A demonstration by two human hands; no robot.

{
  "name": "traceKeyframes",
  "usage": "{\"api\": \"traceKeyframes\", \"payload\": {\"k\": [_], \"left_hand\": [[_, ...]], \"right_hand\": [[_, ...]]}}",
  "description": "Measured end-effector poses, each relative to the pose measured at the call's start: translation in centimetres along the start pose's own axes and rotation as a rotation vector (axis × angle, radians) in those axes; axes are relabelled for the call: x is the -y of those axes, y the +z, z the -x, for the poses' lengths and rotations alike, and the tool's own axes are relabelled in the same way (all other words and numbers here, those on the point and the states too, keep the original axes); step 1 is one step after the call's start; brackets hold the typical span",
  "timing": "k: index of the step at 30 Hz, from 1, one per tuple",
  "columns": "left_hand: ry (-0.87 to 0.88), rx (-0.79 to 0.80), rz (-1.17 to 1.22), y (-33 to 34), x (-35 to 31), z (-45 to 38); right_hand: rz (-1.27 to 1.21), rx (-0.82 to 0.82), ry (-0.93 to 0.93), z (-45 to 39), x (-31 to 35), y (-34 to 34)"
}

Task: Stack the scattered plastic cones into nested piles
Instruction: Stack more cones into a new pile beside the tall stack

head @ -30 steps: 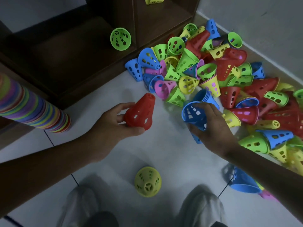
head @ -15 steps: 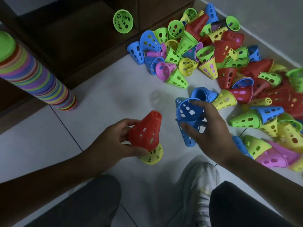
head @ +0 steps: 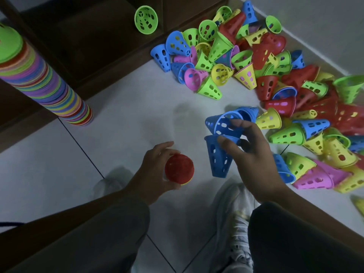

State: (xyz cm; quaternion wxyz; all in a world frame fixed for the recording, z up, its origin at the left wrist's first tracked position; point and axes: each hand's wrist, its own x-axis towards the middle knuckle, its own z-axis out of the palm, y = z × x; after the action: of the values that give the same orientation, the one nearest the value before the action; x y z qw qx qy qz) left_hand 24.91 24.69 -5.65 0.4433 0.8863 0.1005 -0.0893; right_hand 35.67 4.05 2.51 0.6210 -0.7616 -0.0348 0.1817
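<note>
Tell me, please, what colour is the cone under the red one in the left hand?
Yellow: a sliver of yellow cone peeks beneath the red cone, head view.

White tiled floor [head: 122, 123] with dark grout lines. Dark wooden shelf unit [head: 94, 42] at top left, sitting on the floor. Grey wall [head: 325, 22] top right. Pale sneaker [head: 236, 223] at bottom.

Nested stack [head: 45, 75] far left; loose cone heap [head: 275, 66] right, against wall [head: 325, 22].
</note>
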Motion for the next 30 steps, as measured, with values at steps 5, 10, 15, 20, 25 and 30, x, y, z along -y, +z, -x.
{"api": "traceKeyframes", "payload": {"k": [5, 10, 15, 20, 25, 30], "left_hand": [[0.012, 0.000, -0.047, -0.1, 0.0, 0.3], [0.241, -0.084, -0.064, -1.9, -2.8, 0.3], [0.505, -0.183, -0.148, -2.3, -5.2, 0.0], [0.611, -0.241, -0.209, -2.0, -6.1, -0.4], [0.676, -0.292, -0.287, -2.7, -6.4, -0.3], [0.714, -0.324, -0.387, -2.9, -6.7, -0.3]], "right_hand": [[-0.090, 0.012, 0.069, 0.5, 0.4, 1.4], [-0.183, 0.015, 0.178, 1.0, 1.2, 2.3], [-0.262, 0.086, 0.270, 1.2, 2.1, 2.3], [-0.267, 0.146, 0.313, 1.7, 2.4, 2.3], [-0.261, 0.144, 0.338, 2.0, 2.5, 2.6], [-0.310, 0.152, 0.360, 2.1, 2.6, 2.6]]}}
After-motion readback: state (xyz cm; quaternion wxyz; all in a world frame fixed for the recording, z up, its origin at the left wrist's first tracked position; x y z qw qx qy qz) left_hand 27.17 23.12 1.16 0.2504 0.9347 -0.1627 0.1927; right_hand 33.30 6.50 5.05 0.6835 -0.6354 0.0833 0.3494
